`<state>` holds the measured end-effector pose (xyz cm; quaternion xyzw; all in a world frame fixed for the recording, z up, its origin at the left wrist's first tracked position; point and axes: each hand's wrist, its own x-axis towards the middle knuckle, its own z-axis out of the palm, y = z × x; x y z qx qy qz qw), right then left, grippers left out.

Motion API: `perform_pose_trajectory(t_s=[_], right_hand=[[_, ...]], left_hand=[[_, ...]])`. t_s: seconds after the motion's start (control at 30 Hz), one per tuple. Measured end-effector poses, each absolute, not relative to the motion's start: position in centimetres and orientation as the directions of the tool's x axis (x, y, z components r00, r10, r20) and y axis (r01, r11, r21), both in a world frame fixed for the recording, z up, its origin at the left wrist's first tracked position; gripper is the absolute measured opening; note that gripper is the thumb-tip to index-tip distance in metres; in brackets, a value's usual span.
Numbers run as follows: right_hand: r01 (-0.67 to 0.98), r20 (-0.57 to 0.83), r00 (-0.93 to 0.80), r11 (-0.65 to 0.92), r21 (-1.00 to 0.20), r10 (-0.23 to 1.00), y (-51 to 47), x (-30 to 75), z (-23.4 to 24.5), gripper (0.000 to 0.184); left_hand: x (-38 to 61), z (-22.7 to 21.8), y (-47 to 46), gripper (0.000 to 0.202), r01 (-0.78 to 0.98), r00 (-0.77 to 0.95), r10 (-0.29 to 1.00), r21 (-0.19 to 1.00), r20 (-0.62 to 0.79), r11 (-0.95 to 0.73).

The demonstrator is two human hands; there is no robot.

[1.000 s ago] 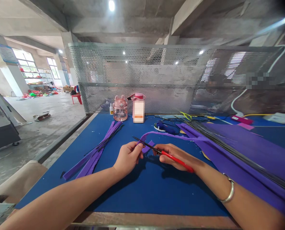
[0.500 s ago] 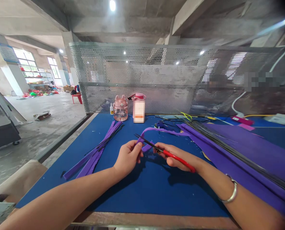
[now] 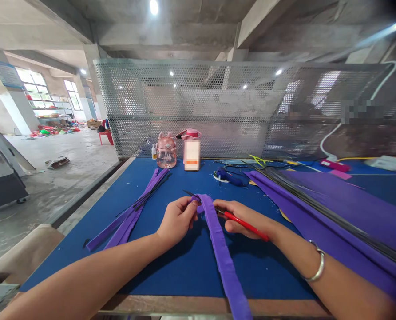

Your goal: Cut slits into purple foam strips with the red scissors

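My left hand (image 3: pixel 180 218) pinches the end of a purple fabric strip (image 3: pixel 222 253) between thumb and fingers. From there the strip drapes across the scissors and runs down over the table's front edge. Red-handled scissors (image 3: pixel 246 226) are gripped in my right hand (image 3: pixel 241 218); their dark tip points left, just above my left fingertips. Part of the blades is hidden behind the strip. Left of my hands, other purple strips (image 3: pixel 126 226) lie on the blue table (image 3: pixel 171 271), with thin black strips (image 3: pixel 151 193) across them.
At the back stand a pink eared bottle (image 3: pixel 166 151), a second pink bottle (image 3: pixel 192 133) and a small glue bottle (image 3: pixel 154 152). A dark blue tool (image 3: pixel 229 177) lies mid-table. Purple fabric (image 3: pixel 351 200) and long black strips (image 3: pixel 318 209) cover the right side. Perforated metal panels (image 3: pixel 211 102) rise behind.
The purple strip's long part has swung from the right side, where it stretched toward the fabric pile, to hang toward me over the scissors. Both hands stay nearly in place.
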<state>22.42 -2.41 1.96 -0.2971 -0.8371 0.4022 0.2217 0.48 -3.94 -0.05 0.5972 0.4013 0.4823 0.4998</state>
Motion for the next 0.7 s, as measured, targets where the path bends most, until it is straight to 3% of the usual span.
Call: perform_pose_trajectory(t_s=[0.3,0.47,0.53,0.6,0.7], right_hand=[[0.389,0.049,-0.671,0.408,-0.826,0.74,-2.5,22.0,2.2,0.077],[0.338,0.05,-0.657,0.354,-0.872,0.752,-2.4,22.7,2.5,0.073],[0.264,-0.025,-0.655,0.197,-0.944,0.755,-2.3,23.0,2.4,0.073],[0.143,-0.152,-0.705,-0.072,-0.987,0.693,-2.1,22.9,2.0,0.078],[0.045,-0.313,-0.799,-0.469,-0.882,0.514,-1.9,21.8,1.0,0.087]], left_hand=[[0.4,-0.4,-3.7,0.04,0.015,0.225,0.962,0.987,0.154,-0.161],[0.4,-0.7,-3.6,0.04,0.044,0.209,0.962,0.981,0.178,-0.191],[0.4,-0.5,-3.7,0.041,0.05,0.199,0.961,0.977,0.192,-0.206],[0.4,0.1,-3.5,0.042,-0.005,0.204,0.968,0.989,0.145,-0.147],[0.0,1.2,-2.8,0.039,-0.138,0.232,0.97,0.985,-0.069,0.103]])
